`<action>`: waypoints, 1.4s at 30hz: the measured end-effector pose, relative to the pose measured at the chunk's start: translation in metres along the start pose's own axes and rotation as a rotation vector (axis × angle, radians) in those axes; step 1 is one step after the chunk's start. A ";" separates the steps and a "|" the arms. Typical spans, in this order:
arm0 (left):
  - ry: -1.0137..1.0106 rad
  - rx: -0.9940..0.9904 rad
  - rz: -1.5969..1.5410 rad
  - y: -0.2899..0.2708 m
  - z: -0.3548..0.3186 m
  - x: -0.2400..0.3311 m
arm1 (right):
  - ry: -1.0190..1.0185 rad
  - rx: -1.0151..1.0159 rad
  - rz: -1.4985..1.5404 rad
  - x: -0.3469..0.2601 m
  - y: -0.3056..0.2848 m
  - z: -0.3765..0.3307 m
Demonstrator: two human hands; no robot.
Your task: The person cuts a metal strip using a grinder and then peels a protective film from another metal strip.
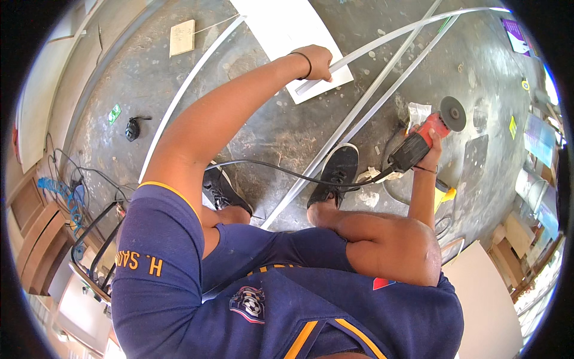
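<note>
Gripping metal strip [371,46] at 12 o'clock, left hand [315,61] closed; right hand [432,152] wraps angle grinder [417,142], 2–3 o'clock.

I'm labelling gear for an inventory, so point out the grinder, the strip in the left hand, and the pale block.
Grinder [409,151]: head view, on its black body.
Strip [376,43]: head view, on its curved length beyond the hand.
Pale block [182,37]: head view, on its flat upper face.
</note>
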State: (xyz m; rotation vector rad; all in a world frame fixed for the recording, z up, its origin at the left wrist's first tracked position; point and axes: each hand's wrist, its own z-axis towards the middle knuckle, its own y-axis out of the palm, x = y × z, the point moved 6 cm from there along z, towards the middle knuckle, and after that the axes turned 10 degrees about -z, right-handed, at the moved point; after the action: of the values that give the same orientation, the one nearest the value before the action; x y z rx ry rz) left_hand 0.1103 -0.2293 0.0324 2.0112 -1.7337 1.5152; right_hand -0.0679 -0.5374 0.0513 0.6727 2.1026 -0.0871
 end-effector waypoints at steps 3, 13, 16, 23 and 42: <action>0.004 0.011 -0.011 0.003 0.004 -0.018 | 0.048 -0.042 0.035 0.002 0.002 -0.001; -0.110 0.097 0.144 -0.008 -0.003 -0.069 | 0.057 -0.021 0.072 0.005 -0.002 0.003; -0.199 0.289 0.171 -0.025 -0.016 -0.069 | 0.029 -0.033 0.052 0.003 -0.001 0.003; 0.127 0.678 -0.183 -0.010 -0.048 -0.026 | -0.002 -0.033 0.117 0.004 0.010 0.012; 0.016 0.362 -0.438 0.101 -0.080 0.082 | -0.059 -0.168 0.193 0.005 0.086 0.020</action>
State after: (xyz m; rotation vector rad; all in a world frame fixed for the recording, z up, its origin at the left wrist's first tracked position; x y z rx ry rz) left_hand -0.0285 -0.2734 0.0795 2.3265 -0.9631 1.7606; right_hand -0.0127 -0.4677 0.0514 0.7576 1.9532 0.1739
